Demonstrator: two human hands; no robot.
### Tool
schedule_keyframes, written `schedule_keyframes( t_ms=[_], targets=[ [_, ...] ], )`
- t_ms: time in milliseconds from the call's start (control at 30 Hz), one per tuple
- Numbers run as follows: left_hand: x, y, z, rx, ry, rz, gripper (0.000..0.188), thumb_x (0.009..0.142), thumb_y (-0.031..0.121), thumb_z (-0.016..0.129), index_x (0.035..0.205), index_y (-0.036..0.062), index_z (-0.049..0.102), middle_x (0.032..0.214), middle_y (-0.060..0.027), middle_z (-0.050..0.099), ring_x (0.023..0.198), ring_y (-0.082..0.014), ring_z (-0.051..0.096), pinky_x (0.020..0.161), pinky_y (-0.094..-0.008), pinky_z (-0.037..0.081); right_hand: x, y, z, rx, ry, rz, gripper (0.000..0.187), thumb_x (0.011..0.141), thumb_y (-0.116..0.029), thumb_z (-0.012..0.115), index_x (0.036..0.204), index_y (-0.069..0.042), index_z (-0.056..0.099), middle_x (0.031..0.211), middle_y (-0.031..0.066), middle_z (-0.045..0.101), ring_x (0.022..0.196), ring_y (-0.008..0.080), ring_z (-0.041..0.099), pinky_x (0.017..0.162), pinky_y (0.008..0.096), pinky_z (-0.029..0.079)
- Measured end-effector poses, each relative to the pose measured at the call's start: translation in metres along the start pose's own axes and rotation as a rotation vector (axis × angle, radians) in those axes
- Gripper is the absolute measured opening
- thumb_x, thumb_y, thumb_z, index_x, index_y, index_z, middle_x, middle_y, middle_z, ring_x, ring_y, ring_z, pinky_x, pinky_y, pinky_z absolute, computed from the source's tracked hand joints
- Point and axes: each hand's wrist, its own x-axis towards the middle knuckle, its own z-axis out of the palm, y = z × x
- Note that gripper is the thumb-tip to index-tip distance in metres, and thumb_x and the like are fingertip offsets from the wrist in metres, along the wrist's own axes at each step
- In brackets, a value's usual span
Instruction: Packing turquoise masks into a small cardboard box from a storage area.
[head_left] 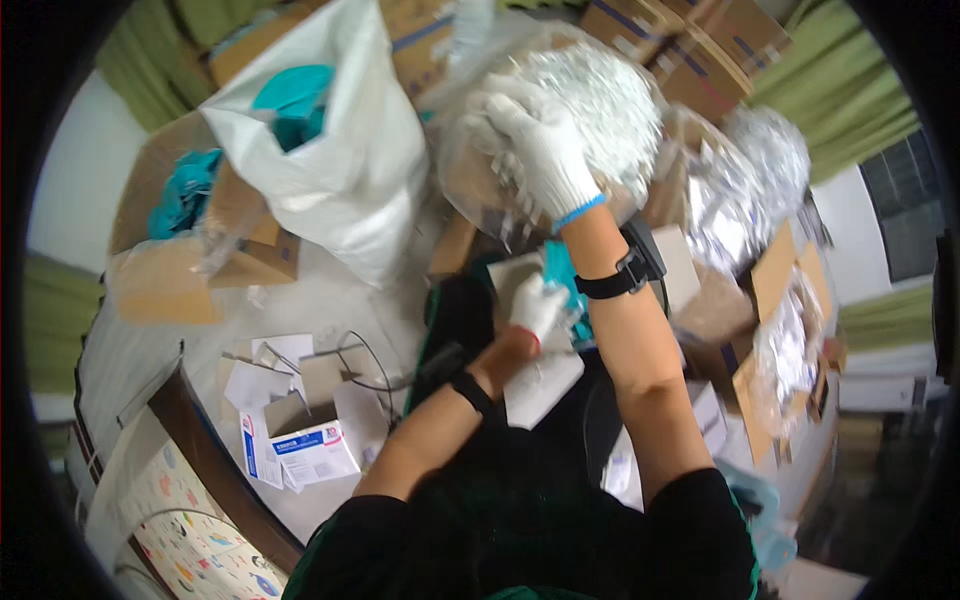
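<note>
My right hand [540, 135], in a white knit glove with a blue cuff, reaches over a large clear plastic bag [470, 175] full of thin white strips [595, 105]. Its fingers are bent and closed; what they hold is hidden by blur and the glove. Lower down, my left hand [538, 305] wears a white glove with a red cuff. Its fingers curl closed beside teal packets [562, 272] in an open white box [545, 388] between my legs. Whether it grips a packet or the box is unclear.
A white woven sack [375, 170] with teal contents stands at left, beside a carton [165, 280] of teal packets. Opened white boxes [310, 450] lie on the floor. Cartons with silvery packets [785, 350] stand at right. More brown cartons [700, 75] are stacked behind.
</note>
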Motion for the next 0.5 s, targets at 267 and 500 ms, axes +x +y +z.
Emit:
schedule_keyframes(
  t_ms=[267, 500],
  targets=[
    [0.007, 0.004, 0.029, 0.081, -0.06, -0.025, 0.021, 0.088, 0.003, 0.058, 0.108, -0.0007, 0.062, 0.101, -0.0096, 0.067, 0.082, -0.0194, 0.069, 0.071, -0.0303, 0.057, -0.194, 0.043, -0.194, -0.72, 0.498, 0.317, 0.055, 0.085, -0.026, 0.073, 0.126, 0.006, 0.055, 0.113, 0.0132, 0.066, 0.104, 0.0206, 0.061, 0.095, 0.0316, 0.045],
    [-0.006, 0.017, 0.035, 1.369, 0.058, 0.567, 0.046, 0.07, 0.018, 0.076, 0.113, 0.0069, 0.064, 0.116, -0.0112, 0.063, 0.096, -0.0324, 0.063, 0.085, -0.0399, 0.052, -0.291, 0.05, -0.216, -0.593, 0.829, 0.077, 0.014, 0.086, 0.001, 0.064, 0.099, -0.001, 0.064, 0.085, 0.0017, 0.065, 0.077, 0.0093, 0.058, 0.074, 0.0243, 0.048]
  ],
)
